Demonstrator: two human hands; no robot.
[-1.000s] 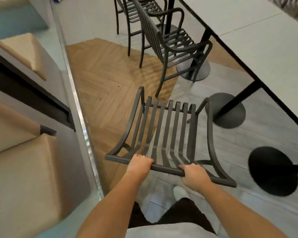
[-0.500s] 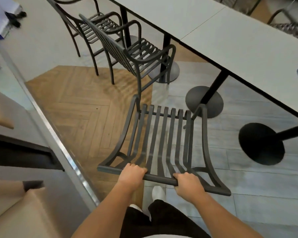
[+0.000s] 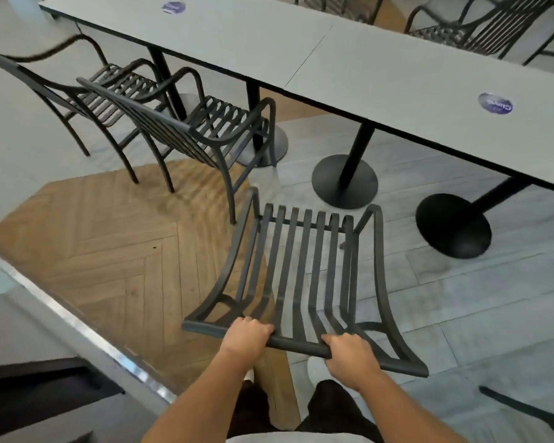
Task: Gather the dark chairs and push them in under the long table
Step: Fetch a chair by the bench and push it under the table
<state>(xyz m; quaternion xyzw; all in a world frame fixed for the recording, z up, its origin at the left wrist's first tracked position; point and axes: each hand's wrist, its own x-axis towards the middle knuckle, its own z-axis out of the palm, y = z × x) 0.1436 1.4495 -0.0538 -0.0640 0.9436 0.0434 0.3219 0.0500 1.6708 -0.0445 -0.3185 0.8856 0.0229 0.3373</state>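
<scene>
On chair-back (image 3: 296, 342) — both hands' curled grip

Both bare forearms reach forward and down, the left hand (image 3: 246, 333) and right hand (image 3: 349, 350) curled in side-by-side fists.

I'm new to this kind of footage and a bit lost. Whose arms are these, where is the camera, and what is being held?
The camera sits on a person's head, looking forward and down, so the arms are their own. The left hand and right hand both grip the top rail of a dark slatted chair, seen from behind. Ahead runs the long table on black pedestal bases; two round blue stickers lie on its top. Two more dark chairs stand to the left beside the table, not fully pushed in.
</scene>
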